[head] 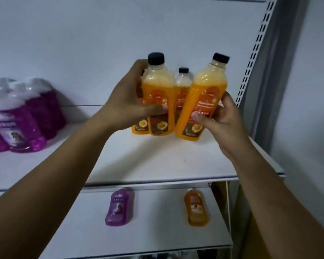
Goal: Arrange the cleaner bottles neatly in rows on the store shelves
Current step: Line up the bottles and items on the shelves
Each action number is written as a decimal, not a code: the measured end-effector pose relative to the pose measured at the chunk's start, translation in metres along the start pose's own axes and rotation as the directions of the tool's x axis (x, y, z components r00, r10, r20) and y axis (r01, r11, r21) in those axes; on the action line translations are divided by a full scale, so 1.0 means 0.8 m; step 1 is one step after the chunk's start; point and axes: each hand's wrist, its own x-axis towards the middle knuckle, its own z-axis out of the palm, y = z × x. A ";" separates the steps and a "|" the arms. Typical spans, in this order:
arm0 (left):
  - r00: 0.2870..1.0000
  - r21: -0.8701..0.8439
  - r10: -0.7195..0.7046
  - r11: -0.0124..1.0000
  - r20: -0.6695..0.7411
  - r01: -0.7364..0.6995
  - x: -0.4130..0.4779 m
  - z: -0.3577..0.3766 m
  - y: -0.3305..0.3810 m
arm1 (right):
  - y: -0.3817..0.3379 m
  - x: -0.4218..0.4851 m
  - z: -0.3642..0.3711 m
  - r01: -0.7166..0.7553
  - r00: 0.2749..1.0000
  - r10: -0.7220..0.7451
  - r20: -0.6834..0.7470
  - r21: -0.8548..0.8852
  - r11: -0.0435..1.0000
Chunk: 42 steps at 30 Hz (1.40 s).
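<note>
Several orange cleaner bottles with black caps stand at the back right of the white upper shelf. My left hand grips the front left orange bottle, thumb across its label; a further bottle is partly hidden behind that hand. My right hand holds the right orange bottle, which tilts to the right. A third orange bottle stands behind and between them. Purple cleaner bottles with white caps form a group at the left of the same shelf.
On the lower shelf a single purple bottle and a single orange bottle stand apart. A perforated upright and a grey wall close off the right side. The shelf back panel is plain white.
</note>
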 end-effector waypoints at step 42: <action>0.918 0.071 -0.390 0.916 -0.066 0.394 0.002 0.026 -0.155 | 0.101 0.074 0.021 -0.115 0.979 0.170 0.109 -0.390 0.913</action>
